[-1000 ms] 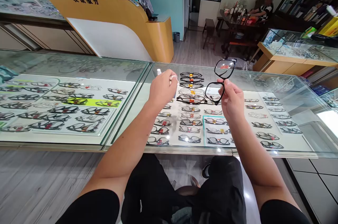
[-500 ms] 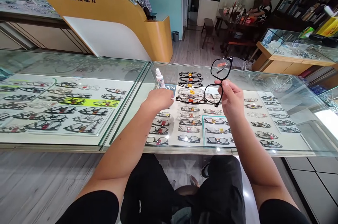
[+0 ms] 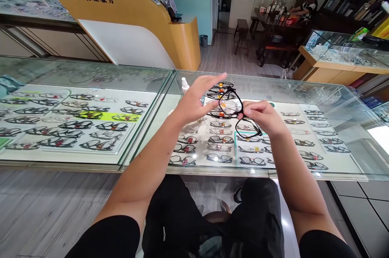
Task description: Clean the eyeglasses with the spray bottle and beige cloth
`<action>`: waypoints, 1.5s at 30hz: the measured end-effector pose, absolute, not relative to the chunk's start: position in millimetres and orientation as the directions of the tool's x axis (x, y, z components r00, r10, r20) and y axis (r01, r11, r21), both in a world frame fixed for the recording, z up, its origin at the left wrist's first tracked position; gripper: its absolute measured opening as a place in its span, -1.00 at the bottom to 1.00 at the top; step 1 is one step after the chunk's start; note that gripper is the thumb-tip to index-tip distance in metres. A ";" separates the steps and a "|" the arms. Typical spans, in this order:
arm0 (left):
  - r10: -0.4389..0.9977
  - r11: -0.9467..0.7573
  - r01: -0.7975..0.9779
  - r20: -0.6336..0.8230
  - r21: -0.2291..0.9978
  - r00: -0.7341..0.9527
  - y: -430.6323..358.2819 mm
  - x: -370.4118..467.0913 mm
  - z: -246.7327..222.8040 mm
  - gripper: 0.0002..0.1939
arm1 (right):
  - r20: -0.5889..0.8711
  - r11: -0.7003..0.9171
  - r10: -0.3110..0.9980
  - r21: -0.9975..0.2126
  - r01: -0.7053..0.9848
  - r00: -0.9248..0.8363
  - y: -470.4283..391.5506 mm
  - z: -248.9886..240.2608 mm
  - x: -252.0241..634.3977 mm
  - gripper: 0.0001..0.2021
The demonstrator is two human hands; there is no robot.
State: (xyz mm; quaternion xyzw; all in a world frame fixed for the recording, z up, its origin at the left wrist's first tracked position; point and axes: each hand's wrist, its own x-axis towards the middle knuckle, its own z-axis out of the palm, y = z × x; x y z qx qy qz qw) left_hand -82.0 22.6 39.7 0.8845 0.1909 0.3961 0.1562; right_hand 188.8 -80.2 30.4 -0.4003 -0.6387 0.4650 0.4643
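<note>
My right hand (image 3: 263, 117) pinches a pair of black-framed glasses (image 3: 242, 109) at the bridge, tilted above the glass counter (image 3: 146, 136). Just left of the upper lens is my left hand (image 3: 197, 102), its thumb and fingers spread with nothing seen between them. Partly behind that hand stands a white spray bottle (image 3: 185, 84). Several black glasses (image 3: 221, 96) with orange tags lie in a column at the counter's back, partly hidden by the held pair. Below my left palm, a pale crumpled thing (image 3: 194, 124) shows on the counter.
Rows of glasses (image 3: 103, 126) lie in the left display case. Beyond the counter are a yellow-brown desk (image 3: 182, 43), a dark stool (image 3: 242, 33) and a person (image 3: 306, 9) at a table. Another display case (image 3: 340, 53) stands at the right.
My left hand has opened and moved up and right toward the glasses. My right hand has lowered a little, and the glasses have shifted down and left and turned.
</note>
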 end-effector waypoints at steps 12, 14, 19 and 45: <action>0.467 -0.829 0.069 0.619 0.555 0.631 2.1 -70.2 38.2 -0.17 | 0.046 0.057 0.934 -0.998 0.019 -0.355 -80.8 39.9 204.1 -0.56; 0.498 -0.800 0.063 0.600 0.597 0.626 0.8 -69.9 38.6 -0.19 | 0.041 0.045 0.953 -0.999 0.007 -0.299 -82.3 41.0 202.9 -0.50; 0.561 -0.765 0.070 0.607 0.641 0.563 2.8 -70.6 39.2 -0.20 | 0.215 0.213 0.975 -0.976 0.046 0.060 -84.4 49.4 203.5 -0.40; 0.011 -0.989 0.148 0.988 -0.012 0.153 -73.6 -103.9 243.3 -0.17 | 0.961 0.617 0.276 -0.151 0.772 -0.033 -191.7 222.8 173.5 -0.28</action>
